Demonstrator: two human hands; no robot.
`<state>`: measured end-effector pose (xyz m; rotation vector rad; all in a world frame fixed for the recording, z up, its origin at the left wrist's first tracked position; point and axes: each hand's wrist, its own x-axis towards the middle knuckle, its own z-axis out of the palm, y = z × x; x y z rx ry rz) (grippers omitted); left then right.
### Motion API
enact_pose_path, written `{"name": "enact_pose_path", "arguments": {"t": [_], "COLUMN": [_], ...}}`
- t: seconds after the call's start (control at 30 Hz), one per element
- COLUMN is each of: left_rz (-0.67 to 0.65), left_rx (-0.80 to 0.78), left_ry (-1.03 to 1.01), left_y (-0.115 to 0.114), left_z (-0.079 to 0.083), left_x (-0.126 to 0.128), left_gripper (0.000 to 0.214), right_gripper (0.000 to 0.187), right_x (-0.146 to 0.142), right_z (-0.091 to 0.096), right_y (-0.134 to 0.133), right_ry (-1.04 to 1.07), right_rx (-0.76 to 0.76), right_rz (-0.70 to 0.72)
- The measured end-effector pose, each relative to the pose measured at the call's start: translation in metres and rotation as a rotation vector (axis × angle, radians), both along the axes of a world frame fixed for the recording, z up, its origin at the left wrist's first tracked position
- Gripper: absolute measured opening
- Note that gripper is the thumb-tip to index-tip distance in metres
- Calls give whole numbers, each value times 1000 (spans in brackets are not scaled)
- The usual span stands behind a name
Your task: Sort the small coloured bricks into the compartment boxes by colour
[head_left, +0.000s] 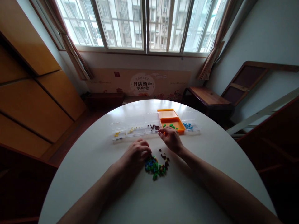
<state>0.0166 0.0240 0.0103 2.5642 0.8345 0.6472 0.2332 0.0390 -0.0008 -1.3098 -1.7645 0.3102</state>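
Observation:
A mixed pile of small building bricks point(155, 166), green, blue, brown and yellow, lies on the white round table point(149, 202). My left hand point(137, 152) is at the pile's upper left edge, its fingers curled in; whatever they hold is hidden. Over the front rims of the boxes, my right hand point(170, 138) has thumb and forefinger pinched together beside the dark brown bricks point(154, 127). Anything in that pinch is too small to make out. Right behind this hand stands an orange box point(181, 127), its lid open, with several green bricks point(172, 126) inside.
Clear plastic boxes with raised lids form a row with the orange one. They hold yellow bricks point(116, 134), pale yellow bricks point(131, 130) and blue bricks point(188, 126). Beyond the table are a wooden side table point(210, 95), a window and an orange-brown cabinet point(35, 99).

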Motion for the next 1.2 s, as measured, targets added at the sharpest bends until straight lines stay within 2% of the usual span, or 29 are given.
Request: {"name": "enact_pose_path", "arguments": {"t": [0.23,0.37,0.53,0.67,1.2], "left_rz": [19,60,144,152,164], "left_rx": [32,53,105,161,245], "left_ry": [12,-44,-169,-212,-230], "left_y": [2,3,0,-2,-2], "left_z": [1,1,6,9,7], "left_x": [1,0,1,3,0], "left_gripper": [11,12,15,16,15], "right_gripper": [8,9,12,17,19], "right_x": [-3,-5,-13,-19,-21], "right_z": [1,2,1,1,0], "right_y": [-11,-15,-21,-26,-28], "right_ry": [67,88,159,214,292], "right_rx": [-22,-46,-167,-260,-279], "right_rz": [137,162,316,429,453]}}
